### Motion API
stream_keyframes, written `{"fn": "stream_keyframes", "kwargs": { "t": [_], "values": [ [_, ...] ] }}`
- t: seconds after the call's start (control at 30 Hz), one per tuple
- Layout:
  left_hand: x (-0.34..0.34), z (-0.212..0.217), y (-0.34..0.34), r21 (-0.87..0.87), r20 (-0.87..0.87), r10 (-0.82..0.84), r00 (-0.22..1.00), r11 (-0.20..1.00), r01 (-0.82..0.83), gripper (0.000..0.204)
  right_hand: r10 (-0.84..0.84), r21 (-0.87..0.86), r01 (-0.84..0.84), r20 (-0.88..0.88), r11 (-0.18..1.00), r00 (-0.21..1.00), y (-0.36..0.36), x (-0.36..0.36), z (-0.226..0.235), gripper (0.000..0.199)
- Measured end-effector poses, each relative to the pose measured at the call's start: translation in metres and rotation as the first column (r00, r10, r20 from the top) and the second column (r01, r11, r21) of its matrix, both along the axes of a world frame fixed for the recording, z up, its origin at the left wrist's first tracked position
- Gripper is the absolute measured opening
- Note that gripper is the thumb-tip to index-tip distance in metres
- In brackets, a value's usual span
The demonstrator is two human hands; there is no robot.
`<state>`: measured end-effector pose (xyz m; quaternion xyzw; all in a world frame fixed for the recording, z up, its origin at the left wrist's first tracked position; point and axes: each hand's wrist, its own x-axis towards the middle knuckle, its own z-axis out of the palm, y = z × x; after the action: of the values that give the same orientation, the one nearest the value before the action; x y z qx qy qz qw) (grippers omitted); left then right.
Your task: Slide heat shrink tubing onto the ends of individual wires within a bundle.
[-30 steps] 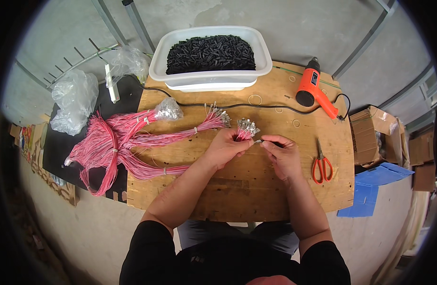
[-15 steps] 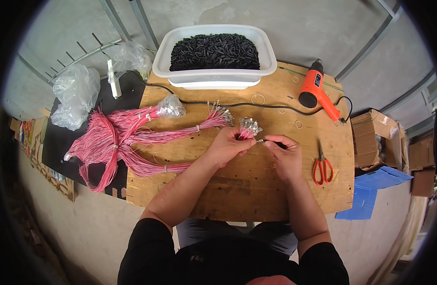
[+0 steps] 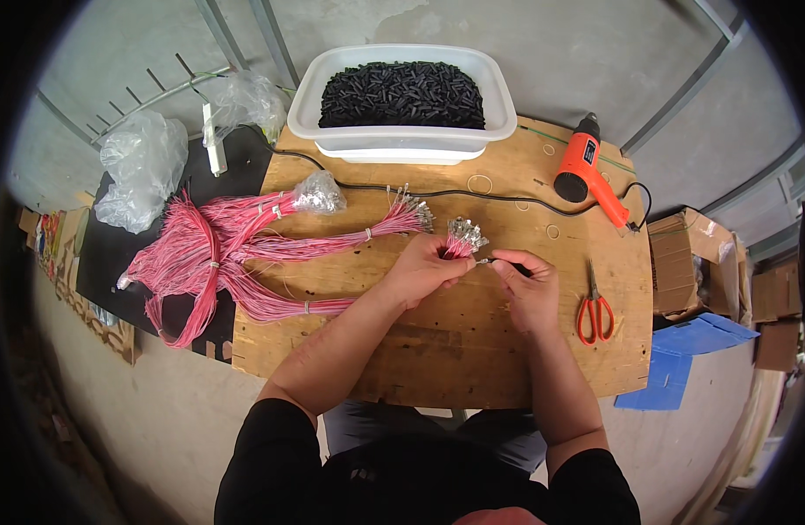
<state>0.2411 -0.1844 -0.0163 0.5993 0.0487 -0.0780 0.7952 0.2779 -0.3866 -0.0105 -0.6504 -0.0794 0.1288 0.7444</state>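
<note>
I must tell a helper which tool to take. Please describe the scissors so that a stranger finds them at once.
Start at the wooden table and go to its right edge, beside the person's right hand. The scissors lie flat there, below the orange heat gun. They alone have two red loop handles and short metal blades; the gun is bulkier and corded.
</note>
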Motion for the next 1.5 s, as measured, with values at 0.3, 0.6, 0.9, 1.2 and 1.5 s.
{"fn": "stream_keyframes", "kwargs": {
  "t": [0.3,0.6,0.9,1.2,1.5],
  "values": [
    [-0.002,0.009,-0.001,0.074,0.008,-0.021,1.000,0.997,0.021,0.013,-0.024,-0.041,0.027,0.064,0.999,0.998,0.002,-0.001,-0.003,0.013],
    [-0.002,0.007,-0.002,0.104,0.008,-0.021,1.000,0.994,0.020,0.012,0.013,0.004,-0.013,0.006,1.000,1.000,0.000,0.002,-0.003,0.011],
    [-0.003,0.011,-0.002,0.120,0.012,-0.032,0.999,0.992,0.031,0.014,0.063,-0.011,-0.063,0.003,0.998,0.998,-0.001,0.002,-0.002,0.010],
    [-0.003,0.003,0.005,0.049,-0.023,-0.054,0.998,0.997,0.055,0.021,0.043,0.075,-0.035,-0.115,0.997,0.992,-0.004,0.006,0.003,0.010],
    [-0.004,0.004,0.003,0.106,-0.014,-0.075,0.997,0.992,0.076,0.021,0.071,0.101,-0.055,-0.165,0.993,0.984,-0.006,0.007,0.002,0.011]
  ]
}}
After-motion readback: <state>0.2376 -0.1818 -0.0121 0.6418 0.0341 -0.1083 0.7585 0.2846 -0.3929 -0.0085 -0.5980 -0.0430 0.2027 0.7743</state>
